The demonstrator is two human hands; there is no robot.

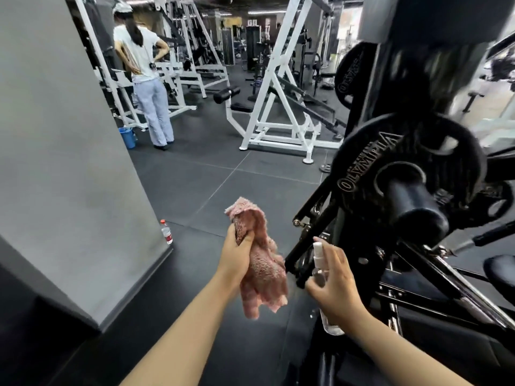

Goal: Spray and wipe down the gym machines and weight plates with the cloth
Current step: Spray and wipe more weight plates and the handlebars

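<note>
- left hand (238, 253) grips the pink cloth (260, 270), fingers curled round its upper part; the rest of the cloth hangs down below the hand, one corner sticks up above it
- right hand (333, 284) holds a small clear spray bottle (320, 270), fingers wrapped round the body; white nozzle end points up, bottom of the bottle shows below the hand
- cloth and bottle are near each other, not touching; both are held in the air just left of the black machine frame (315, 227)
- black weight plate (401, 162) marked "OLYMPIA" sits on a thick black sleeve (415, 210) on the machine, above and right of the right hand, apart from it
- second black plate (351, 71) is mounted higher up and farther back on the same machine
- neither cloth nor bottle touches a plate
- grey pillar (64, 151) fills the left side; a plastic water bottle (166, 232) with a red cap stands on the dark floor at its base
- another person (147, 79) in a white top and light trousers stands back left, facing away, beside a white machine (278, 107); a blue bucket (127, 137) is on the floor next to them
- more white-framed machines farther back; right edge of view is blurred
</note>
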